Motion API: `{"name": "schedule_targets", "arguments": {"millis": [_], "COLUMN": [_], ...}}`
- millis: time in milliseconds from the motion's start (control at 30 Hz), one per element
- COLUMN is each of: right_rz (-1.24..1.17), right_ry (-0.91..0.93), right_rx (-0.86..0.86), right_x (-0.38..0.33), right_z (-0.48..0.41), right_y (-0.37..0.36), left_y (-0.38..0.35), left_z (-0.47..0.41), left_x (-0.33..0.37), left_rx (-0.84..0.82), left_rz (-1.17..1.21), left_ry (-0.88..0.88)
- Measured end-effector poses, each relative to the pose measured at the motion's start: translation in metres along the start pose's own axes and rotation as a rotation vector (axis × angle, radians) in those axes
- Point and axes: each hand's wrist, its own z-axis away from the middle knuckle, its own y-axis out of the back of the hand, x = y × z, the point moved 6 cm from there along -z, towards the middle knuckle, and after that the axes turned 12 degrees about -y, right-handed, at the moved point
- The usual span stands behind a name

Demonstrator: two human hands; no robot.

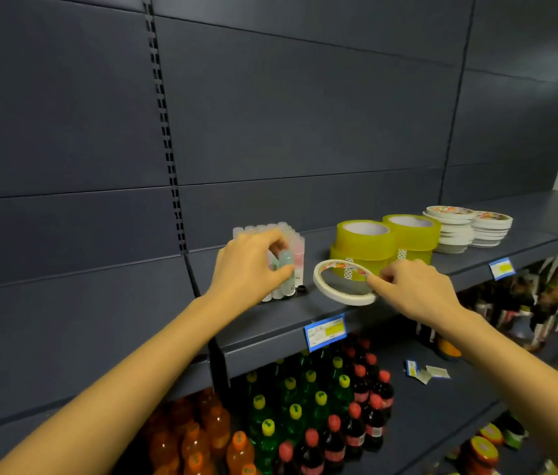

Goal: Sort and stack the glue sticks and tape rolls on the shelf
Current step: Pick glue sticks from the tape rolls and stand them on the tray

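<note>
Most of the sorting looks done: on the shelf (pixel 339 311), centre of frame, the glue sticks (pixel 279 234) stand bunched upright, the yellow tape rolls (pixel 387 240) and flat white rolls (pixel 469 228) sit stacked to their right; the left hand (pixel 250 265) has its fingers closed on one glue stick at the bunch's front; the right hand (pixel 418 289) pinches a thin white tape roll (pixel 342 282), not yet stacked.

Shelf (pixel 407 279): glue sticks (pixel 281 241) upright at left; wide tape rolls (pixel 383 241) stacked right of them; flat tape stacks (pixel 466 231) further right. Thin tape roll (pixel 342 282) before the wide rolls. Bottles (pixel 305 413) on the shelf below.
</note>
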Motion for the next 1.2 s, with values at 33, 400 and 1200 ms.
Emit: {"name": "schedule_targets", "arguments": {"millis": [33, 400, 1200], "right_rz": [-0.008, -0.083, -0.139], "right_ry": [0.016, 0.244, 0.308], "right_rx": [-0.012, -0.066, -0.030], "right_x": [0.002, 0.014, 0.130], "right_z": [-0.005, -0.044, -0.155], "right_y": [-0.001, -0.003, 0.039], "left_y": [-0.002, -0.027, -0.086], "left_z": [-0.001, -0.019, -0.130], "left_x": [0.001, 0.027, 0.091], "left_rx": [0.006, -0.097, -0.007], "left_rz": [-0.027, -0.598, -0.397], "left_ry": [0.017, -0.011, 0.107]}}
